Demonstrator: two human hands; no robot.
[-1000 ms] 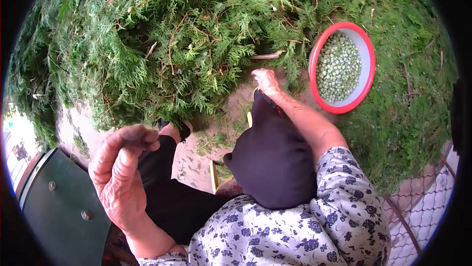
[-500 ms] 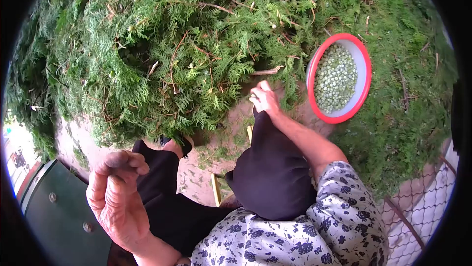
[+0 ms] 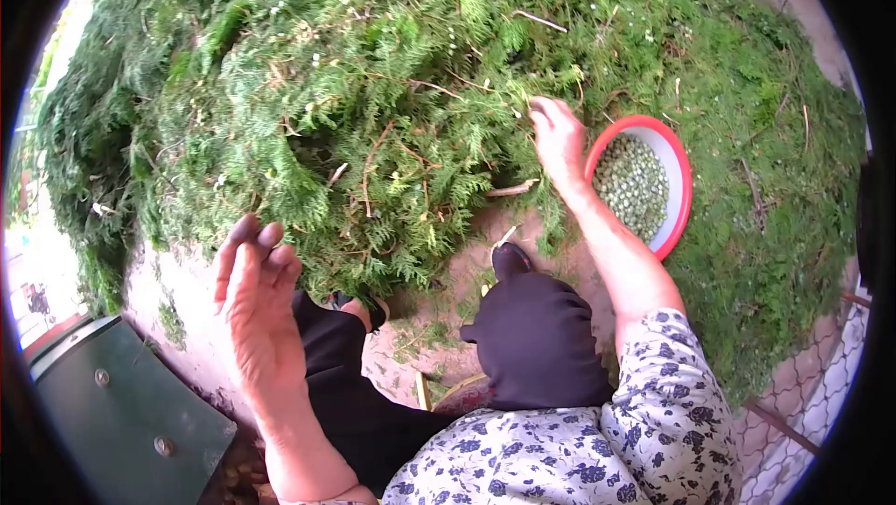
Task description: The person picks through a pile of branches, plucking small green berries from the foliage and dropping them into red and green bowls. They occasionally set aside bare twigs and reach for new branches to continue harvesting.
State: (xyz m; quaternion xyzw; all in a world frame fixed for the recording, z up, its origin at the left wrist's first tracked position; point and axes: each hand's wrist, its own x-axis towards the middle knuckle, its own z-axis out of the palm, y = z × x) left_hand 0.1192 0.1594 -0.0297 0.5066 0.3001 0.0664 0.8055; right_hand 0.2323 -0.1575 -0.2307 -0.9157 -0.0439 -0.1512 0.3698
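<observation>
My left hand point(image 3: 261, 318) is raised at the left, palm toward me, with dark fingertips. Its fingers are bent and its thumb lies close against them; anything between them is too small to tell. My right hand point(image 3: 560, 141) reaches over the edge of the pile of green conifer branches point(image 3: 373, 66). Its fingers are pinched together at the foliage, and what they hold is hidden. Just right of that hand, partly behind the forearm, stands a white bowl with a red rim point(image 3: 689, 189), holding many small pale green cones or berries point(image 3: 633, 186).
Bare twigs stick out of the pile, one point(image 3: 511, 189) near the ground below my right hand. A dark green metal box point(image 3: 121, 412) stands at the lower left. Wire mesh point(image 3: 793, 421) lies at the lower right. My legs and shoes are below the pile.
My right hand has moved from beside my knee up to the foliage near the bowl. My left hand's fingers have straightened somewhat. The view has shifted, and my right knee is lower in it.
</observation>
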